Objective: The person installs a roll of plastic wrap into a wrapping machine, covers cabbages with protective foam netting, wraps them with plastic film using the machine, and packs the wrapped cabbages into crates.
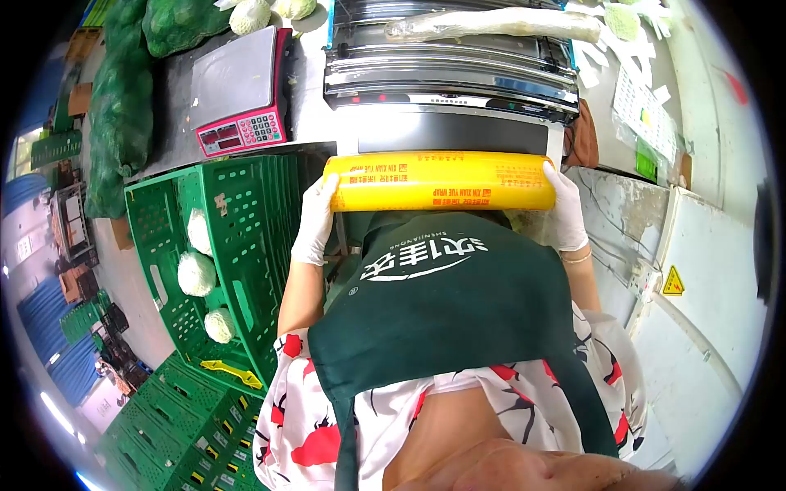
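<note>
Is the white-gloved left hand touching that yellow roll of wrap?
Touching. The head view shows the white-gloved left hand gripping one end of the yellow wrap roll.

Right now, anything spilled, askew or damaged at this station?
Yes: white scraps litter the bench right of the machine, looking untidy. The long pale roll atop it looks wrinkled, uneven. The lower wall at right looks flaking.

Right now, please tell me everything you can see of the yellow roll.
The yellow roll is a long, glossy cylinder, seemingly plastic-covered, with red printing that includes "XIN XIAN YUE WRAP". It lies sideways, held at its ends by the gloved left hand and right hand, in front of the dark green apron. Its underside is hidden.
</note>
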`<move>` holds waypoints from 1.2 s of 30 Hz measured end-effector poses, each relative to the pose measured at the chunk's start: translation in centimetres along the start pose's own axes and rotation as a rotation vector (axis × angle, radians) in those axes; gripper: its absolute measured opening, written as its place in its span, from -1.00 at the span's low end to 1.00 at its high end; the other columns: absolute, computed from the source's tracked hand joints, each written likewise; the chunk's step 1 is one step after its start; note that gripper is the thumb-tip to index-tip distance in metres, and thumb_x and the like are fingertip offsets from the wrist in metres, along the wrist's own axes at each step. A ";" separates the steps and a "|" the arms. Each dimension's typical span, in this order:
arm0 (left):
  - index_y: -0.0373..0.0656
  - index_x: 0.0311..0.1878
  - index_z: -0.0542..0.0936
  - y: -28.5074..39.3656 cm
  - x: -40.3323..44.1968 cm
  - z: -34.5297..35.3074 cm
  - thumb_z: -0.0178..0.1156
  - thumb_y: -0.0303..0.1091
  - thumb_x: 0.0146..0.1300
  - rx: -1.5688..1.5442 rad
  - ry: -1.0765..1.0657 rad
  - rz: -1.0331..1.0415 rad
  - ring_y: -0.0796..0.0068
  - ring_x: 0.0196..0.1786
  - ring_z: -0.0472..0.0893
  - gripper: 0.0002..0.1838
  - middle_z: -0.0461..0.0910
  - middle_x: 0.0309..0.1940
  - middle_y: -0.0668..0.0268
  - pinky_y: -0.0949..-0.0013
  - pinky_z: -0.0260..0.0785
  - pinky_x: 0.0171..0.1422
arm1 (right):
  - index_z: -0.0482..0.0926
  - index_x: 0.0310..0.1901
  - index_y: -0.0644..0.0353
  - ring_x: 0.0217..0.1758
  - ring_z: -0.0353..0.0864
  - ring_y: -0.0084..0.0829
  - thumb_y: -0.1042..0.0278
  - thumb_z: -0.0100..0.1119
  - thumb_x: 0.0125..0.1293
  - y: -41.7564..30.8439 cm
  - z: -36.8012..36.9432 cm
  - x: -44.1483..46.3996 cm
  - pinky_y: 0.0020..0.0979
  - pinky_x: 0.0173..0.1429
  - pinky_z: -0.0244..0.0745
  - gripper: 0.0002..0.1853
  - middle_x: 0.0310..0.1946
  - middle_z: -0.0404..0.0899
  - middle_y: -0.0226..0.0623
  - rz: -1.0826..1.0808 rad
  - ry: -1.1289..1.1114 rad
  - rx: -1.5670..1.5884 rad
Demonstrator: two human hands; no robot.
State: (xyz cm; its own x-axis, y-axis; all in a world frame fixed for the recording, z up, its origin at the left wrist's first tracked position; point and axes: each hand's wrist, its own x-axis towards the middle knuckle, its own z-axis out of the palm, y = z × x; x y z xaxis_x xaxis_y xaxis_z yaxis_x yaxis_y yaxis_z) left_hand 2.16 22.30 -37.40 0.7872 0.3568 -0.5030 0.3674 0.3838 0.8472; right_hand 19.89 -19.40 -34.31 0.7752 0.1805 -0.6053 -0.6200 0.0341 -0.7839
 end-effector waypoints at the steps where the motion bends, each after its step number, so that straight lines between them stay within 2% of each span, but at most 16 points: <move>1: -0.37 0.21 0.59 0.0 0.0 -0.2 0.18 -0.17 0.51 -0.010 -0.023 -0.002 0.57 0.03 0.67 -0.56 0.71 0.04 0.25 0.44 0.44 0.24 | 0.59 0.17 0.43 0.03 0.61 -0.60 0.16 0.23 0.49 0.2 -0.5 0.2 -0.56 0.15 0.44 -0.54 0.01 0.67 -0.34 0.007 -0.021 0.007; 5: -0.37 0.26 0.55 0.1 -0.5 -0.8 0.21 -0.25 0.48 -0.011 -0.103 -0.004 0.53 0.10 0.64 -0.56 0.69 0.09 0.25 0.40 0.41 0.31 | 0.53 0.24 0.44 0.11 0.60 -0.57 0.23 0.22 0.48 0.3 -1.4 -0.3 -0.53 0.22 0.43 -0.53 0.08 0.65 -0.30 -0.024 -0.127 -0.028; 8: -0.36 0.29 0.53 -0.1 -0.6 -1.3 0.25 -0.34 0.43 -0.048 -0.146 0.010 0.52 0.15 0.62 -0.55 0.67 0.12 0.25 0.40 0.39 0.35 | 0.41 0.35 0.46 0.16 0.61 -0.52 0.33 0.18 0.49 -0.3 -2.1 -0.8 -0.50 0.26 0.46 -0.49 0.17 0.61 -0.23 -0.090 -0.226 -0.185; 11: -0.34 0.28 0.55 0.3 -1.4 -2.5 0.31 -0.43 0.35 0.118 -0.163 0.009 0.52 0.17 0.61 -0.54 0.66 0.14 0.27 0.40 0.36 0.38 | 0.44 0.34 0.45 0.25 0.54 -0.53 0.46 0.27 0.39 -0.1 -3.1 -0.9 -0.45 0.37 0.38 -0.47 0.19 0.60 -0.27 -0.107 -0.207 -0.308; 14: -0.31 0.22 0.61 -0.5 -2.2 -4.0 0.34 -0.48 0.28 0.269 -0.149 -0.044 0.51 0.19 0.59 -0.57 0.65 0.16 0.28 0.37 0.33 0.41 | 0.46 0.32 0.44 0.22 0.54 -0.54 0.49 0.30 0.37 -0.1 -3.7 -1.6 -0.45 0.35 0.39 -0.48 0.17 0.61 -0.27 -0.056 -0.214 -0.424; 15: -0.27 0.15 0.66 -2.8 -1.9 -5.4 0.37 -0.50 0.25 0.416 -0.118 0.064 0.46 0.24 0.56 -0.62 0.66 0.17 0.24 0.33 0.32 0.43 | 0.47 0.31 0.45 0.21 0.55 -0.54 0.49 0.31 0.36 0.0 -3.9 -1.8 -0.46 0.34 0.40 -0.48 0.16 0.62 -0.28 -0.045 -0.215 -0.466; 17: -0.23 0.12 0.69 -3.0 -2.4 -4.7 0.36 -0.46 0.25 0.350 -0.083 0.005 0.40 0.32 0.53 -0.65 0.65 0.19 0.19 0.21 0.15 0.58 | 0.50 0.28 0.45 0.17 0.56 -0.55 0.47 0.32 0.36 0.6 -4.1 -1.7 -0.48 0.31 0.41 -0.51 0.13 0.64 -0.28 -0.039 -0.209 -0.566; 20: -0.23 0.09 0.70 -2.4 -2.1 -3.8 0.34 -0.40 0.28 0.497 -0.034 0.207 0.38 0.33 0.53 -0.68 0.64 0.22 0.18 0.10 -0.12 0.69 | 0.55 0.21 0.46 0.08 0.59 -0.58 0.41 0.30 0.40 0.8 -3.1 -1.3 -0.51 0.22 0.46 -0.58 0.04 0.68 -0.31 -0.171 -0.143 -0.454; 21: -0.26 0.07 0.70 -1.8 -1.9 -3.2 0.31 -0.35 0.32 0.536 0.012 0.281 0.40 0.21 0.61 -0.70 0.68 0.18 0.19 0.04 -0.34 0.73 | 0.57 0.19 0.46 0.05 0.59 -0.59 0.38 0.29 0.42 0.3 -2.4 -1.1 -0.52 0.19 0.46 -0.59 0.02 0.68 -0.32 -0.184 -0.096 -0.450; 23: -0.27 0.01 0.71 -0.2 -1.2 -2.4 0.29 -0.33 0.36 0.476 0.034 0.243 0.51 0.01 0.66 -0.74 0.75 -0.01 0.30 0.11 -0.23 0.71 | 0.59 0.16 0.45 0.00 0.60 -0.62 0.33 0.27 0.45 -1.4 -0.4 -0.7 -0.54 0.13 0.47 -0.61 -0.02 0.68 -0.34 -0.215 0.005 -0.438; 24: -0.27 -0.05 0.71 0.1 -0.7 -2.1 0.23 -0.27 0.44 0.442 0.044 0.249 0.64 -0.14 0.63 -0.75 0.74 -0.19 0.41 0.29 0.13 0.56 | 0.61 0.13 0.45 -0.05 0.61 -0.63 0.29 0.24 0.48 -1.8 0.3 -0.7 -0.55 0.07 0.48 -0.62 -0.04 0.68 -0.36 -0.193 0.009 -0.345; 27: -0.27 -0.05 0.69 1.1 -1.6 -0.8 0.18 -0.21 0.51 0.158 0.130 0.012 0.72 -0.15 0.58 -0.72 0.69 -0.22 0.46 0.50 0.34 0.25 | 0.59 0.17 0.46 -0.03 0.63 -0.60 0.31 0.25 0.47 -2.0 0.6 -1.0 -0.54 0.10 0.49 -0.61 -0.02 0.68 -0.33 -0.045 -0.046 -0.207; 30: -0.27 0.02 0.66 0.5 -1.5 -0.8 0.15 -0.18 0.53 0.071 0.083 0.052 0.72 -0.11 0.58 -0.68 0.70 -0.17 0.43 0.55 0.40 0.08 | 0.54 0.23 0.47 0.01 0.63 -0.58 0.32 0.24 0.47 -1.5 0.5 -1.2 -0.53 0.14 0.49 -0.57 0.01 0.68 -0.31 -0.046 -0.077 -0.227; 36: -0.30 0.15 0.60 -1.0 -1.5 -1.9 0.13 -0.20 0.55 -0.069 -0.040 0.067 0.66 0.01 0.58 -0.65 0.68 -0.03 0.37 0.50 0.37 0.21 | 0.49 0.30 0.43 0.10 0.61 -0.54 0.36 0.21 0.48 -1.0 0.2 -2.0 -0.48 0.23 0.47 -0.55 0.09 0.65 -0.29 -0.075 -0.148 -0.189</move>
State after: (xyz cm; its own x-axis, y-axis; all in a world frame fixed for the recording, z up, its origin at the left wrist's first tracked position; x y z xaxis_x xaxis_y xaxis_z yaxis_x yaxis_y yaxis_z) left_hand -0.31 23.03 -37.82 0.8285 0.3502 -0.4370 0.2791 0.4183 0.8644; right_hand 18.96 -19.60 -32.27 0.7836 0.3271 -0.5282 -0.5168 -0.1286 -0.8464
